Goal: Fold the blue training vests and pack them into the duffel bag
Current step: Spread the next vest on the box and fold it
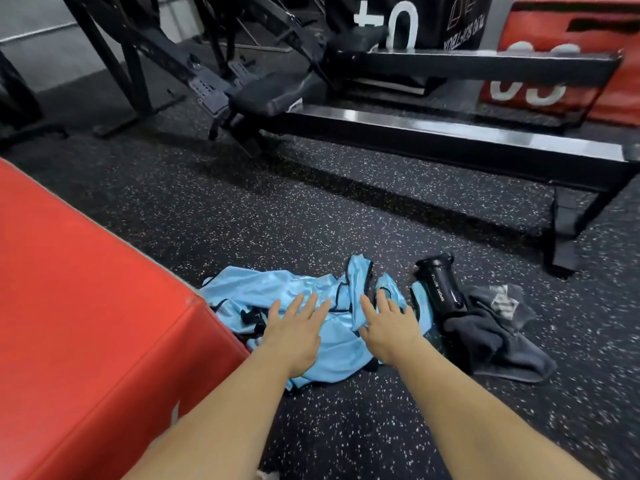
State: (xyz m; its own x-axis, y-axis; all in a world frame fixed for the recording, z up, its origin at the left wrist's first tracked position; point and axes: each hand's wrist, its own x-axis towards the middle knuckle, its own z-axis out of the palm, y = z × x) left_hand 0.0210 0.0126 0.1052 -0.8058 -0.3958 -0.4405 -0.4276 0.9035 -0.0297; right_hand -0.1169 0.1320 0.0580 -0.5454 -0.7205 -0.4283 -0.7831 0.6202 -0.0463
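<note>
A crumpled heap of light blue training vests (pixel 249 292) with dark trim lies on the speckled black floor, just in front of me. My left hand (pixel 294 327) is over the middle of the heap, fingers straight and spread. My right hand (pixel 388 323) reaches over the heap's right part, fingers also straight and spread. Neither hand grips any cloth. No duffel bag is in view.
A red padded box (pixel 79 306) stands at the left, touching the heap. A black sport bottle (pixel 441 284) and a dark towel (pixel 498 330) lie right of the vests. A black bench (pixel 450 140), gym frames and a red numbered box (pixel 571 57) stand farther back.
</note>
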